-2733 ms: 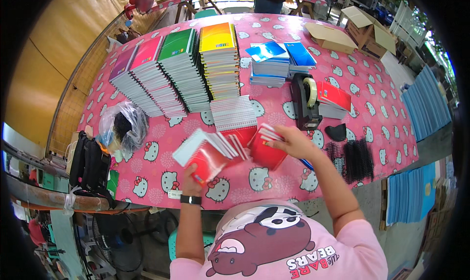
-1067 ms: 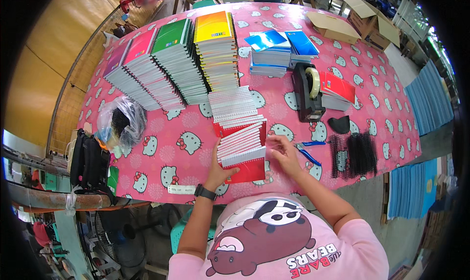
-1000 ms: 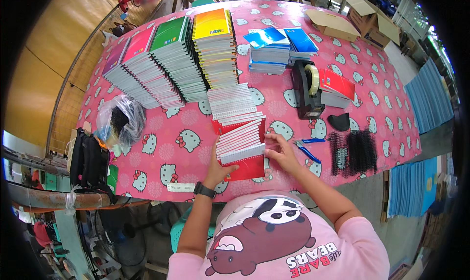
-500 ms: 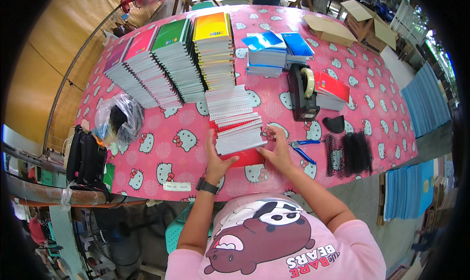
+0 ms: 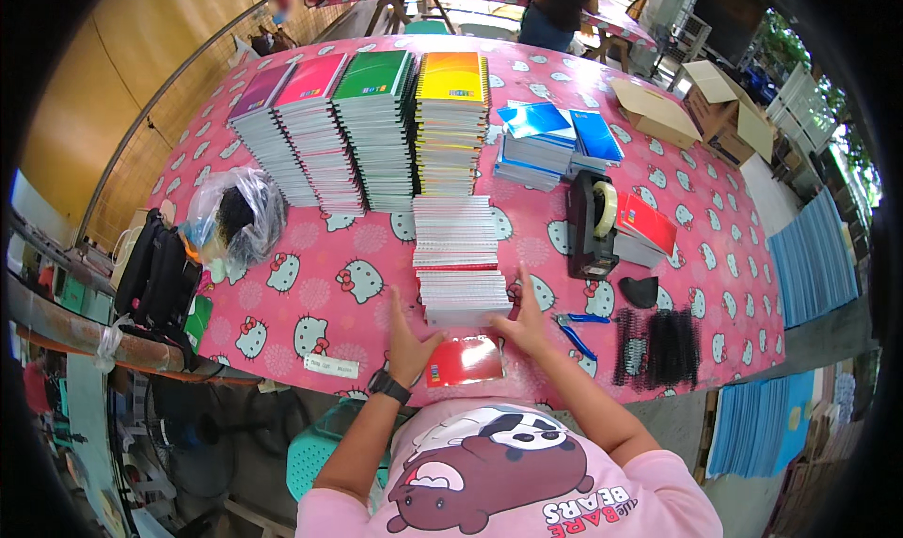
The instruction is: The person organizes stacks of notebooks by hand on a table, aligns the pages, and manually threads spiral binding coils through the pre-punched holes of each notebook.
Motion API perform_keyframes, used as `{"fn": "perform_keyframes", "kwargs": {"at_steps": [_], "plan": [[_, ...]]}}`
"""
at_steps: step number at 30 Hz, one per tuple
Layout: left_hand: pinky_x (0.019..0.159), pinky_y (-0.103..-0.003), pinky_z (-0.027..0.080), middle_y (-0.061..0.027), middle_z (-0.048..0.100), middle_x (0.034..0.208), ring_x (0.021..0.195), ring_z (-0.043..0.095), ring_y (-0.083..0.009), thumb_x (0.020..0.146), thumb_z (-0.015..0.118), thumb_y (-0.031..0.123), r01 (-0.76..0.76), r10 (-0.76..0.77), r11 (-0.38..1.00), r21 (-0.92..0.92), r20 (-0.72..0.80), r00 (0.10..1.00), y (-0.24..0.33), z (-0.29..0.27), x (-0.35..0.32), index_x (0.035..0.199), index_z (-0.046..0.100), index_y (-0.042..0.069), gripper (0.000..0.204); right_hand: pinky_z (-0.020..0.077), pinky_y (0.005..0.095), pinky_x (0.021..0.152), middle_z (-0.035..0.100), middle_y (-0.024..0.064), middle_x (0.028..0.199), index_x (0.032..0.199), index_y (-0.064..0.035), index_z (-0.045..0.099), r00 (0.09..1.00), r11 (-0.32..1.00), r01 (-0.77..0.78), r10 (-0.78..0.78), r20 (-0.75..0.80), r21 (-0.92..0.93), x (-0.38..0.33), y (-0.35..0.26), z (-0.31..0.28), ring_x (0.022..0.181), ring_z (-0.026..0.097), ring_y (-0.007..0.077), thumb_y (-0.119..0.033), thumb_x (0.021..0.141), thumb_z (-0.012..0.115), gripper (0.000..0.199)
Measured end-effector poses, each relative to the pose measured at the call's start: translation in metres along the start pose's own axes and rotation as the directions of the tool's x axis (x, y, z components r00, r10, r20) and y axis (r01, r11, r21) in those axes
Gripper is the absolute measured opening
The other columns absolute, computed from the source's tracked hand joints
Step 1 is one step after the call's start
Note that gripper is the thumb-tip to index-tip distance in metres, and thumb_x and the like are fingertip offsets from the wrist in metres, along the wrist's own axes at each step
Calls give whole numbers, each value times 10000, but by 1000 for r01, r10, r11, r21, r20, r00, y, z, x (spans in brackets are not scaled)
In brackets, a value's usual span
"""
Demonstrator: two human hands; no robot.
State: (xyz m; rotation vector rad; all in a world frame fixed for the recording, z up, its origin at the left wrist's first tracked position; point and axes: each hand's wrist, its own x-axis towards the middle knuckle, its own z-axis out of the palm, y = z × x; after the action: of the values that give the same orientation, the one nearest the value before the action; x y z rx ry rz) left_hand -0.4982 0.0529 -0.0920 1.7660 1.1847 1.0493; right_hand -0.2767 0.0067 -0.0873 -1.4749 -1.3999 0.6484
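A row of white-paged, wire-bound notebooks (image 5: pixel 456 228) lies overlapping in front of me, with a bit of red showing between two groups. At its near end sits a small stack of notebooks (image 5: pixel 463 298). Just left of that stack is my left hand (image 5: pixel 411 340), fingers stretched out and thumb pointing inward. My right hand (image 5: pixel 525 324) is at the right side, fingers extended, thumb at the stack's near right corner. Neither hand is closed around anything. A shiny red notebook cover (image 5: pixel 466 361) lies flat between my wrists, at the table's near edge.
Tall stacks of purple, pink, green (image 5: pixel 376 74) and yellow notebooks stand behind. A tape dispenser (image 5: pixel 591 228), red notebooks (image 5: pixel 647 226), blue-handled pliers (image 5: pixel 576 336) and black binding coils (image 5: pixel 663 348) are to the right. A plastic bag (image 5: pixel 237 220) lies left; cardboard boxes (image 5: pixel 724 110) stand far right.
My hands have spread apart and the near stack looks straighter. The red cover, earlier partly under the stack, now shows whole in front of it. The view has shifted.
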Motion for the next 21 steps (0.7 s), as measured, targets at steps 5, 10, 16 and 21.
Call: {"fn": "perform_keyframes", "kwargs": {"at_steps": [5, 10, 16, 21], "plan": [[1096, -395, 205, -245, 171, 1454, 1352, 204, -311, 632, 767, 127, -9, 9, 1000, -2, 60, 998, 0, -4, 4, 1409, 61, -52, 1065, 106, 557, 1070, 165, 211, 1472, 1417, -18, 194, 958, 709, 275, -259, 122, -650, 21, -69, 10, 1375, 125, 357, -361, 706, 692, 934], [1096, -401, 204, -261, 226, 1417, 1328, 248, -339, 602, 799, 187, -106, 110, 993, -45, 100, 989, -18, 14, 5, 1402, 84, -55, 1100, 77, 596, 1067, 153, 189, 1481, 1408, -30, 227, 879, 610, 432, -118, 463, -664, 37, -88, 33, 1387, 79, 341, -533, 748, 606, 912], [1076, -458, 221, -261, 264, 1392, 1296, 256, -404, 571, 828, 310, -30, 16, 977, 209, 68, 998, -4, 6, -15, 1380, 138, -71, 1131, 96, 602, 1061, 133, 204, 1482, 1414, 11, 161, 901, 649, 322, 14, 434, -689, 53, -69, 22, 1384, 71, 361, -564, 790, 541, 930], [1069, -469, 217, -253, 284, 1371, 1274, 269, -394, 550, 820, 409, -73, 6, 913, 402, 166, 986, -2, -7, -33, 1373, 180, -53, 1140, 101, 603, 1059, 126, 200, 1486, 1419, 0, 164, 948, 633, 316, -171, 270, -707, 68, -70, 31, 1383, 78, 360, -565, 815, 507, 895]]}}
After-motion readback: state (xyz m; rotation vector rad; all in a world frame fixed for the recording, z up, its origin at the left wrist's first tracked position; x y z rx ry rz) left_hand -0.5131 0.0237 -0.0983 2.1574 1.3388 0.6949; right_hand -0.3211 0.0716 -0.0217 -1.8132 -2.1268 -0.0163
